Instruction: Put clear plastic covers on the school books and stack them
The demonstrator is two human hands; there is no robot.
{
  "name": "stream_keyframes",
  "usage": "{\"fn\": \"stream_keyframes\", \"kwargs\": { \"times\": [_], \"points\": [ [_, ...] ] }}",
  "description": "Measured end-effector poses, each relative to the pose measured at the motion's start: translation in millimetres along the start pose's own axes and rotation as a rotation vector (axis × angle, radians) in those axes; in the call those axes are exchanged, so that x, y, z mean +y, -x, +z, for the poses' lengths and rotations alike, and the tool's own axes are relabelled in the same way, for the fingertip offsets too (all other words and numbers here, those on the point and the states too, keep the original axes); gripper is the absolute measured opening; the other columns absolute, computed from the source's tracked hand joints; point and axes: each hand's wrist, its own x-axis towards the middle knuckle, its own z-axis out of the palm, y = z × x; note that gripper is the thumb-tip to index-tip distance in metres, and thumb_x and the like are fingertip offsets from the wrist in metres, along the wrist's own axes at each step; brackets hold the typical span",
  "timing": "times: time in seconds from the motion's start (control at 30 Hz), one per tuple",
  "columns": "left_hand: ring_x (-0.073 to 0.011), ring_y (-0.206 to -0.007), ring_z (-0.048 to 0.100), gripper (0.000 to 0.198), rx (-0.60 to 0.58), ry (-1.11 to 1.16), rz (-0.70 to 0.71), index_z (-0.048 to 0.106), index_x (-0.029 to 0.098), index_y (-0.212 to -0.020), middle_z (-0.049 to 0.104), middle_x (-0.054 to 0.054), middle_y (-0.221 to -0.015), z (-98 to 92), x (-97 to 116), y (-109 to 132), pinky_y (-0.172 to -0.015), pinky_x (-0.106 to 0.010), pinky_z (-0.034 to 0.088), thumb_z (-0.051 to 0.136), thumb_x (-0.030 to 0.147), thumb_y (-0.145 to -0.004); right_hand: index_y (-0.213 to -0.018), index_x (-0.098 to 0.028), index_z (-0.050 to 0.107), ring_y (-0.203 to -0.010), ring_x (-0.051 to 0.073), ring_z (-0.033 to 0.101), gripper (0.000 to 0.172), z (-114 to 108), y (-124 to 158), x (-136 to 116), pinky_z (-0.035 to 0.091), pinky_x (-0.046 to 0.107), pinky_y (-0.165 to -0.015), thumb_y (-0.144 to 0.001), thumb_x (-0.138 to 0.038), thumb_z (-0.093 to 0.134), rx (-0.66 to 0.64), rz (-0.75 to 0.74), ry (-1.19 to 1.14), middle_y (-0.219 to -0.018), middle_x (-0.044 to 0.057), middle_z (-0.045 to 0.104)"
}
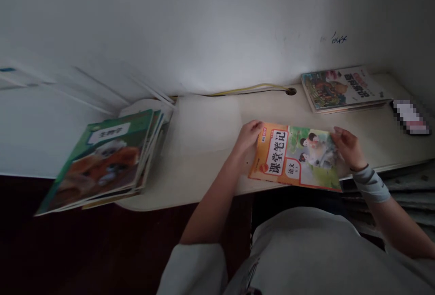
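Observation:
An orange and green workbook (295, 157) lies flat on the pale desk (204, 150), its near edge just over the desk's front. My left hand (248, 135) grips its left edge with the fingers curled over the top corner. My right hand (347, 147) holds its right edge, fingers bent onto the cover; a grey striped band sits on that wrist.
A leaning pile of books (108, 161) with a green cover on top overhangs the desk's left end. Another stack of books (343, 89) lies at the back right by the wall. A yellow cable (251, 89) runs to a hole in the desk. A dark device (409, 117) rests far right.

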Motion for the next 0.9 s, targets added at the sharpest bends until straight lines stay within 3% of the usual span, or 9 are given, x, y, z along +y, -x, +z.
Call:
{"fn": "stream_keyframes", "kwargs": {
  "times": [0.17,0.33,0.43,0.5,0.57,0.67,0.73,0.8,0.9],
  "points": [
    [-0.0108,-0.057,0.041,0.022,0.021,-0.035,-0.036,0.049,0.018,-0.058,0.045,0.004,-0.057,5.4,-5,-11,-0.054,-0.023,0.031,0.053,0.032,-0.075,-0.094,-0.017,0.060,-0.062,0.015,0.051,0.035,4,-3,5,0.046,0.033,-0.064,-0.080,-0.049,0.055,0.076,-0.081,0.140,-0.070,0.000,0.056],
    [-0.0111,-0.057,0.043,0.020,0.222,0.027,-0.044,0.047,0.020,-0.063,0.045,0.004,-0.059,-2.1,-10,-8,-0.054,-0.023,0.035,0.050,0.032,-0.078,-0.084,-0.018,0.055,-0.071,0.015,0.054,0.027,32,-32,-14,0.046,0.032,-0.069,-0.087,-0.043,0.045,0.152,-0.247,0.138,-0.075,0.002,0.058],
    [-0.0147,-0.068,0.054,0.017,0.417,-0.106,-0.025,0.053,0.020,-0.077,0.054,0.000,-0.070,-15.1,-9,1,-0.063,-0.026,0.045,0.044,0.033,-0.084,-0.085,-0.016,0.056,-0.069,0.017,0.054,0.028,47,-65,-27,0.047,0.034,-0.068,-0.088,-0.040,0.041,0.032,-0.275,0.274,-0.072,0.004,0.057],
    [-0.0209,-0.096,0.059,0.023,0.477,-0.322,0.026,0.056,0.019,-0.103,0.063,-0.009,-0.100,-19.6,-7,14,-0.083,-0.032,0.048,0.044,0.030,-0.086,-0.102,-0.010,0.057,-0.078,0.022,0.059,0.034,50,-75,-36,0.049,0.038,-0.074,-0.085,-0.036,0.046,-0.073,-0.293,0.370,-0.084,0.011,0.062],
    [-0.0281,-0.130,0.042,0.045,0.447,-0.568,0.102,0.044,0.016,-0.130,0.047,-0.017,-0.138,-16.6,-2,30,-0.105,-0.043,0.037,0.046,0.030,-0.087,-0.126,-0.005,0.047,-0.104,0.029,0.058,0.051,47,-67,-48,0.047,0.045,-0.089,-0.085,-0.034,0.049,-0.101,-0.392,0.482,-0.112,0.021,0.060],
    [-0.0347,-0.145,0.011,0.062,0.263,-0.840,0.191,0.029,0.015,-0.145,0.020,-0.019,-0.156,1.0,9,55,-0.114,-0.057,0.015,0.042,0.040,-0.091,-0.146,-0.011,0.028,-0.140,0.031,0.028,0.060,42,-31,-65,0.028,0.054,-0.110,-0.092,-0.033,0.040,-0.121,-0.668,0.704,-0.147,0.020,0.037],
    [-0.0356,-0.146,0.006,0.066,0.131,-0.942,0.246,0.026,0.017,-0.148,0.017,-0.016,-0.158,16.3,15,66,-0.114,-0.061,0.006,0.042,0.047,-0.091,-0.149,-0.013,0.025,-0.144,0.029,0.021,0.061,45,-7,-68,0.019,0.054,-0.114,-0.094,-0.038,0.038,-0.273,-0.858,0.788,-0.151,0.017,0.033],
    [-0.0354,-0.146,0.004,0.071,0.045,-1.000,0.304,0.023,0.019,-0.149,0.015,-0.015,-0.158,29.6,18,71,-0.113,-0.062,-0.001,0.041,0.052,-0.090,-0.148,-0.009,0.026,-0.144,0.030,0.020,0.069,53,4,-61,0.015,0.054,-0.115,-0.093,-0.049,0.039,-0.431,-0.958,0.841,-0.152,0.019,0.031],
    [-0.0347,-0.146,0.006,0.073,-0.020,-1.041,0.314,0.023,0.015,-0.150,0.016,-0.017,-0.157,41.7,14,71,-0.113,-0.062,-0.006,0.037,0.056,-0.090,-0.147,-0.004,0.028,-0.143,0.032,0.022,0.080,65,-1,-40,0.017,0.055,-0.114,-0.091,-0.060,0.036,-0.547,-0.904,0.886,-0.151,0.023,0.029]
  ]
}}
